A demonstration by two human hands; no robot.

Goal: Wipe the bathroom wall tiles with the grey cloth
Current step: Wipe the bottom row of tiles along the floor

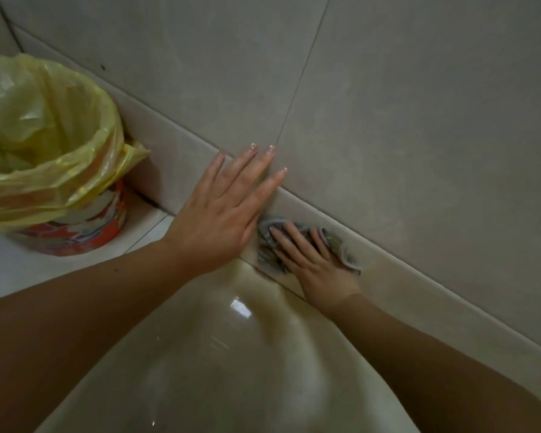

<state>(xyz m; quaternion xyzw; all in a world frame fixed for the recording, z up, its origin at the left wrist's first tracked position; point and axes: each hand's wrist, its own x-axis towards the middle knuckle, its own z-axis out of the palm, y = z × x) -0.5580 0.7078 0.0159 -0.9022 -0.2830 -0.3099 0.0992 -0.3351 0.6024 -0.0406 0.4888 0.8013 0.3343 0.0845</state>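
Large beige-grey wall tiles (388,104) fill the upper right of the head view, with a narrow skirting strip (419,276) running along their base. My right hand (316,264) presses a crumpled grey cloth (267,242) flat against that strip, just above a glossy cream surface. The cloth shows around and between the fingers. My left hand (222,210) lies flat on the wall just left of the cloth, fingers spread and holding nothing, its fingertips reaching onto the large tile.
A bin (85,235) with a red patterned side and a yellow plastic liner (44,129) stands on the pale floor at the left, close to the wall. A glossy cream curved surface (231,354) fills the bottom centre between my forearms.
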